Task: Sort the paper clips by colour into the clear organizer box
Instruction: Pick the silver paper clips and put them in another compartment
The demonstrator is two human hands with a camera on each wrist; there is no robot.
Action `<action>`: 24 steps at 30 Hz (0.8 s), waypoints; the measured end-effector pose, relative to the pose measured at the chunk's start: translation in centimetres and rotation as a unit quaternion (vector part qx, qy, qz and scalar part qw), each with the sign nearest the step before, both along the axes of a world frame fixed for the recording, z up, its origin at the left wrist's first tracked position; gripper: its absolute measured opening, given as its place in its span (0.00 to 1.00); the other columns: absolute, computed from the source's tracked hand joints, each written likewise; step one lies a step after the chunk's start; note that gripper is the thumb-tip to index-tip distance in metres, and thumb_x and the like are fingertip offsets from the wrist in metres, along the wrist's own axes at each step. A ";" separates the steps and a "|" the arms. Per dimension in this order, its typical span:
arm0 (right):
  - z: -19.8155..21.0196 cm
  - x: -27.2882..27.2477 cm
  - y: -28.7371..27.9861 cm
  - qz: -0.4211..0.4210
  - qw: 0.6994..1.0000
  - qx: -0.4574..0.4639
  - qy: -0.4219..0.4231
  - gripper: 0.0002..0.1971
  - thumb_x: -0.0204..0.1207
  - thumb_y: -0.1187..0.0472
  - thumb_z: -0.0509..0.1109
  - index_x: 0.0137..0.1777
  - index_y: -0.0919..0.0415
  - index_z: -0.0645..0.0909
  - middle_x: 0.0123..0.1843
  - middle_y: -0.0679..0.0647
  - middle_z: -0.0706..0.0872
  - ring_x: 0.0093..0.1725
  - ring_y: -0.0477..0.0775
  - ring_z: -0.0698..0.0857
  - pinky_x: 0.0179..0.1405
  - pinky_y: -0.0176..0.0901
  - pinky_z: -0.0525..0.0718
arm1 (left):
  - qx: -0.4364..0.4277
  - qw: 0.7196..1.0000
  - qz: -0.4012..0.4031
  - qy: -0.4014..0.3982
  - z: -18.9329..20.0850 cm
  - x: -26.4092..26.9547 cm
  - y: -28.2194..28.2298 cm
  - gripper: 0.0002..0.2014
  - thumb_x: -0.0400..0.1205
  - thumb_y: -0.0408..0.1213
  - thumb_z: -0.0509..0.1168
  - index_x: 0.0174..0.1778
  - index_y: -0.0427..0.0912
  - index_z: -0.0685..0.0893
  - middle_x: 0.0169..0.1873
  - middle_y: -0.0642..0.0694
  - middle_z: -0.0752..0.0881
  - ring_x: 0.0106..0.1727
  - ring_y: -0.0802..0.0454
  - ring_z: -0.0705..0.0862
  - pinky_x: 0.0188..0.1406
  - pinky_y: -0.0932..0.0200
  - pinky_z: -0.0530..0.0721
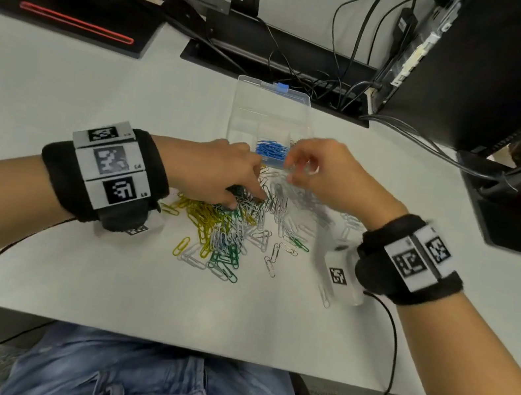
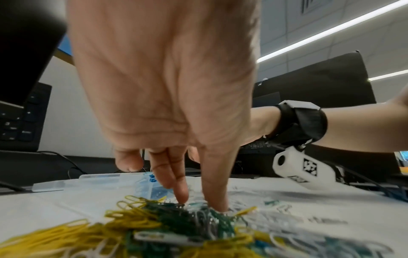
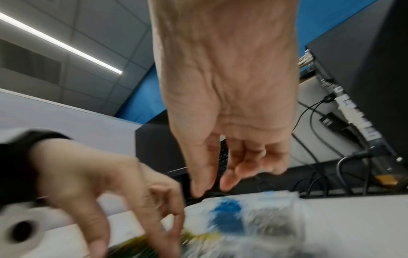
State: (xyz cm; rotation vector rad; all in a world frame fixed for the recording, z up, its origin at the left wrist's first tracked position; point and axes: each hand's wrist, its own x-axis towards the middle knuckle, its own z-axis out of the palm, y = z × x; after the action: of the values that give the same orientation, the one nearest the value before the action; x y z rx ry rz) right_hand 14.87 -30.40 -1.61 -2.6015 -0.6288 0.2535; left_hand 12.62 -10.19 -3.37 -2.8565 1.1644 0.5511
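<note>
White table (image 1: 65,267), clip pile (image 1: 233,227) central: my left hand (image 1: 221,173) presses straight fingers (image 2: 181,190) in; right hand (image 1: 330,171), fingers loosely curled, contents unclear, nearer organizer box (image 1: 248,118) at twelve o'clock.

Even bright overhead light from ceiling strips (image 3: 61,42), soft shadows. Head view bends at edges. Right wrist view heavily motion-blurred; paper clips (image 3: 227,216) there probably unreadable.

One clear organizer box (image 1: 269,108) sits at upper centre. Two hands (image 1: 221,173) and two wristbands (image 1: 105,170) show. The paper clips (image 1: 233,227) at centre are too many to count.
</note>
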 end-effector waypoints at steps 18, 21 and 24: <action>-1.8 -5.7 -0.3 0.126 0.976 -0.150 0.098 0.09 0.67 0.68 0.73 0.44 0.55 0.85 0.40 0.48 0.81 0.41 0.50 0.80 0.43 0.43 0.79 | -0.156 0.987 -0.031 0.038 0.2 -1.7 -1.8 0.03 0.76 0.43 0.72 0.42 0.50 0.87 0.38 0.56 0.84 0.43 0.56 0.81 0.44 0.57 0.79; -1.6 -5.9 -0.1 0.122 0.974 -0.154 0.114 0.09 0.68 0.70 0.70 0.34 0.55 0.81 0.34 0.50 0.81 0.34 0.50 0.75 0.38 0.40 0.74 | -0.169 0.982 -0.060 0.051 0.0 -2.4 -2.4 0.02 0.76 0.41 0.71 0.43 0.50 0.87 0.36 0.55 0.84 0.37 0.59 0.80 0.39 0.62 0.78; -1.7 -6.2 -0.1 0.116 0.971 -0.163 0.127 0.09 0.72 0.70 0.66 0.34 0.58 0.78 0.34 0.54 0.79 0.35 0.53 0.72 0.36 0.42 0.71 | -0.160 0.982 -0.083 0.054 -0.2 -3.1 -3.0 0.04 0.76 0.41 0.70 0.45 0.50 0.88 0.35 0.56 0.84 0.35 0.60 0.79 0.37 0.65 0.77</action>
State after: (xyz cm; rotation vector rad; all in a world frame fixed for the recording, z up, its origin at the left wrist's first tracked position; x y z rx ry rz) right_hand 8.72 -30.46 -3.33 -2.7296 -0.8587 0.8136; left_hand 9.53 -13.17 -3.55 -2.9740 1.6295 0.5622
